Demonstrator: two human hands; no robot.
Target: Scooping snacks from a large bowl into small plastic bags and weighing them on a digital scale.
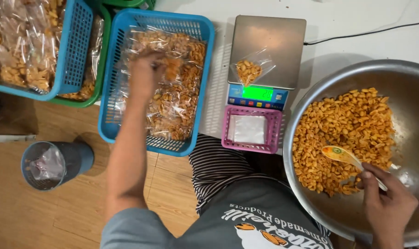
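We take the digital scale [266, 53] as our landmark. To its left, our left hand [144, 74] reaches into the blue basket [115, 83] full of clear packets of orange snack [175, 99]; the hand is blurred, its fingers curled down onto a packet, but we cannot tell whether they have hold of it. On the scale's steel platform lies one small clear bag [249, 70] partly filled with the same snack, touching nothing else. Just below the scale, against its front edge, sits a small pink basket [251, 146] holding a stack of empty clear bags [249, 128]. To the right of the scale stands a large steel bowl [338, 78] with a heap of orange snack pieces [352, 124], and there our right hand [388, 200] is closed firmly around the handle of a spoon [345, 156], its yellow bowl resting on the heap. Far left of the scale, beyond the blue basket, a second blue basket [73, 46] of packets sits in a green one [101, 64], and a dark mesh bin [50, 164] stands on the wooden floor.
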